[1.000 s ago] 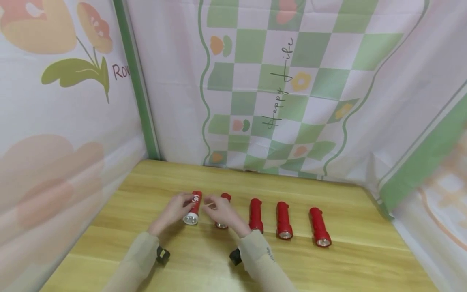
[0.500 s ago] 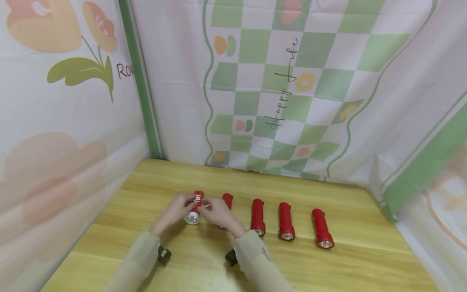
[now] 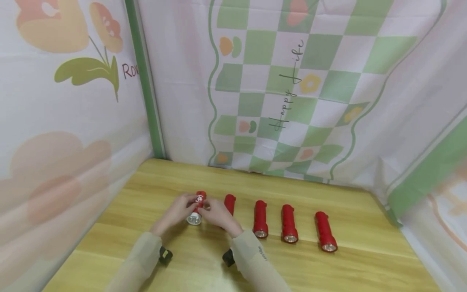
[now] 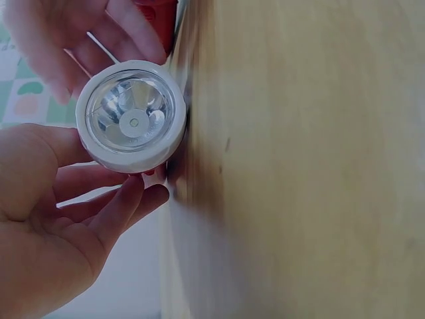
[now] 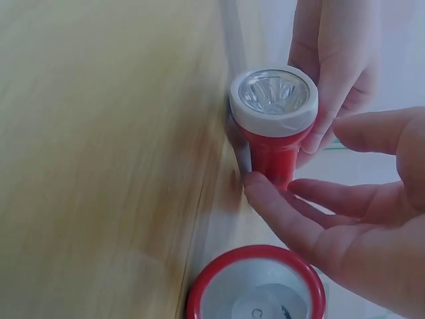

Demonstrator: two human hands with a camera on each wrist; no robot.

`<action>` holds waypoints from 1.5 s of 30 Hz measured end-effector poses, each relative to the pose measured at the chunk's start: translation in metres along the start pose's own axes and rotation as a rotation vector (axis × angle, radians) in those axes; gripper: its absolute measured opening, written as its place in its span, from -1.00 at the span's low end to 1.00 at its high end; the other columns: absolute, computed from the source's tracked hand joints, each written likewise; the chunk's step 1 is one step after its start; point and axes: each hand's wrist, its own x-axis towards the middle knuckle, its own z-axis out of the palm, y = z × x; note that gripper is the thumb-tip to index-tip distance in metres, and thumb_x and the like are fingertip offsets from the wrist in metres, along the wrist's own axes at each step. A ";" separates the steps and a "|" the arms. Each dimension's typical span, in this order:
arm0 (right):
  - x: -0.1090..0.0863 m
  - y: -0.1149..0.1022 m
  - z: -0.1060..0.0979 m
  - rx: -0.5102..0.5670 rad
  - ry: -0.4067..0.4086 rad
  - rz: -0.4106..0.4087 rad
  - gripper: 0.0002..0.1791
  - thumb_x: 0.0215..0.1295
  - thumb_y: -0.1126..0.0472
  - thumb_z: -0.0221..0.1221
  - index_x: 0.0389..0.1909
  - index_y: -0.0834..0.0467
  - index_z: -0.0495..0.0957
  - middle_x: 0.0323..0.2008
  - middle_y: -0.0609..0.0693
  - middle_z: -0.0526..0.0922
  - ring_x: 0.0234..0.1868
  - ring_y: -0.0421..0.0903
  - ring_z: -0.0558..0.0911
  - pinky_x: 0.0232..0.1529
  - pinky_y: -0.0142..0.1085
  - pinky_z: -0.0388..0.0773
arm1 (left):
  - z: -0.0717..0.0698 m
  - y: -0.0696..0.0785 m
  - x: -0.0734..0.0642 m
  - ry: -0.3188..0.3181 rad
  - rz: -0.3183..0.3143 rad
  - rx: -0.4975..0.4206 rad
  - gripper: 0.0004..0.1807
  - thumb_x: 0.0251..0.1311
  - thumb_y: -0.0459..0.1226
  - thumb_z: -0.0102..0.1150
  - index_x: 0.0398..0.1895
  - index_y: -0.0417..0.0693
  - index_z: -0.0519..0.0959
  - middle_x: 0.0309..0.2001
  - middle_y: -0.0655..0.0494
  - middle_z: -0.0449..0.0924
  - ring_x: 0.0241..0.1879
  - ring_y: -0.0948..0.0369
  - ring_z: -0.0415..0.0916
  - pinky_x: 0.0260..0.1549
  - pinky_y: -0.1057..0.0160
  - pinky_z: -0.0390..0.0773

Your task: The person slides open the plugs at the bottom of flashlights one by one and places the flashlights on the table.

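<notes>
My left hand (image 3: 178, 211) holds a red flashlight (image 3: 200, 195) with a white head and white print, its lens facing me. The left wrist view shows the thumb and curled fingers against the flashlight, just behind its white rim (image 4: 133, 161). From the other side my right hand (image 3: 218, 213) reaches to the same flashlight. In the right wrist view its fingertips (image 5: 257, 185) touch the red body, fingers mostly extended, while the thumb stands apart. A second flashlight (image 3: 230, 201), red all over, lies just beyond the right hand, which covers its lens end.
Three more red flashlights, the nearest (image 3: 260, 219), then another (image 3: 289, 224) and the rightmost (image 3: 326, 232), lie in a row to the right on the wooden table (image 3: 328, 271). Patterned cloth (image 3: 182, 121) hangs around the table's back and sides.
My right hand has moved left from beside the second flashlight to touch the white-headed one. My left hand keeps its hold. The view has shifted slightly.
</notes>
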 end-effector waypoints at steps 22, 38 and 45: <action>0.004 0.003 0.002 -0.005 0.009 0.067 -0.66 0.35 0.13 0.15 -0.02 0.28 0.63 -0.22 0.12 0.73 -0.36 -0.16 0.54 -0.34 -0.36 0.53 | 0.001 0.007 0.002 -0.045 -0.056 -0.059 -0.74 0.30 -0.41 0.12 0.01 -0.33 0.61 -0.03 -0.26 0.70 -0.07 -0.04 0.70 -0.05 0.10 0.72; 0.002 -0.001 0.003 0.009 0.048 0.010 -0.67 0.36 0.14 0.15 -0.02 0.28 0.63 -0.16 0.17 0.76 -0.23 -0.08 0.68 -0.24 -0.33 0.63 | 0.000 0.012 -0.002 0.011 -0.176 -0.190 -0.64 0.26 -0.45 0.16 0.12 -0.36 0.56 0.10 -0.36 0.60 0.00 -0.16 0.68 -0.02 0.05 0.71; 0.000 -0.006 -0.004 0.052 0.096 0.003 -0.63 0.36 0.14 0.15 0.02 0.33 0.62 -0.09 0.24 0.74 -0.12 0.05 0.74 -0.19 -0.27 0.68 | -0.001 0.021 -0.001 0.065 -0.205 -0.281 -0.59 0.27 -0.45 0.15 0.19 -0.34 0.51 0.18 -0.37 0.55 0.04 -0.17 0.66 -0.04 0.09 0.72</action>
